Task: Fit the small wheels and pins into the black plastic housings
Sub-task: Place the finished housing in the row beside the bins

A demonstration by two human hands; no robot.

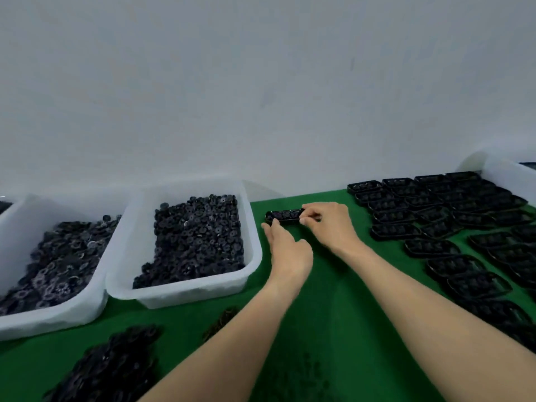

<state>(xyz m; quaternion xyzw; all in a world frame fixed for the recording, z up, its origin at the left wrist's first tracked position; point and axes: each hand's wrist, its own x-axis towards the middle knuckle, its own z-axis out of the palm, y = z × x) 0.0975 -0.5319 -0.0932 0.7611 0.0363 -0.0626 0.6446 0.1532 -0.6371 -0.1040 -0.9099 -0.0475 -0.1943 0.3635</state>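
Head view: one housing [285,215] lies on the green counter [333,285] near its far edge, just right of the nearer white bin [252,227] of wheels [197,236]. Its long axis runs left to right, along that far edge.

The right hand [327,224] pinches the housing's right end, with curled fingers [307,211] over the top and the thumb on the near side. The left hand [287,250] comes in from the near left. Its fingers are stretched forward and loosely spread, tips touching the housing's left end. Whether they carry a wheel or pin is too small to tell.

The housing lies just ahead of both hands, one hand at each end. The left is nearer the bin, so it looks best placed to fetch parts while the right steadies.

Rows of other housings [435,210] cover the counter's right side, well apart from the one in hand.
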